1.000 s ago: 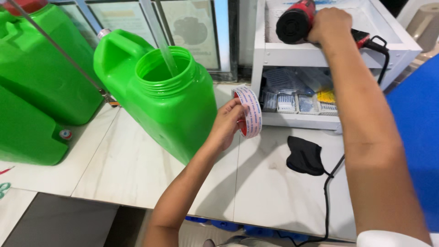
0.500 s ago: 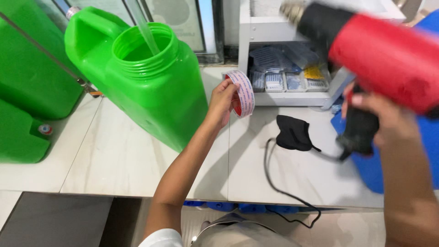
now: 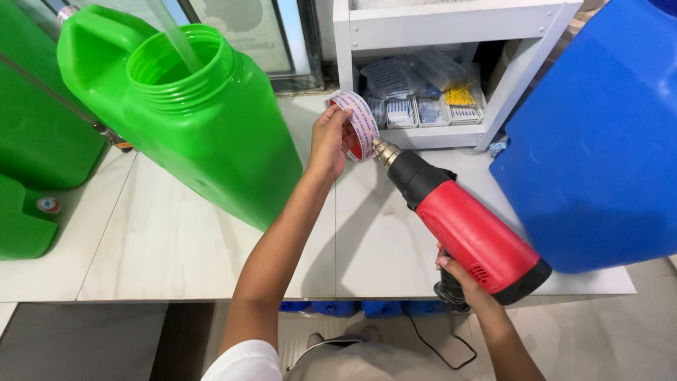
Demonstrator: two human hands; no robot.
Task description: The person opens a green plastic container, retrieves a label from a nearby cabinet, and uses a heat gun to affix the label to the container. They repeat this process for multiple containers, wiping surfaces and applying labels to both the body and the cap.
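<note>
Shrink band (image 3: 358, 124), a loop of thin film printed white with small blue marks and red on its inner face, is held up above the pale table (image 3: 176, 240) just in front of a white shelf unit (image 3: 451, 28). The left hand (image 3: 331, 137) pinches its near edge, the grip narrow and closed on the film. Pointing straight at it is the metal nozzle of a red and black heat gun (image 3: 458, 226), its tip just beside the band; whether they touch cannot be told. The right hand (image 3: 462, 282) wraps the gun's black handle from below, the grip closed around it, and a dark cord (image 3: 430, 346) trails down past the table edge.

To the left of the band, close by the left forearm, stands a large green jerrycan (image 3: 211, 134) with a wide threaded mouth, open, and a stream of clear liquid falling into it. More green containers (image 3: 42, 141) crowd the far left. A big blue container (image 3: 599, 141) fills the right side, near the gun's body. Small packets (image 3: 423, 106) lie in the shelf's lower compartment behind the band.
</note>
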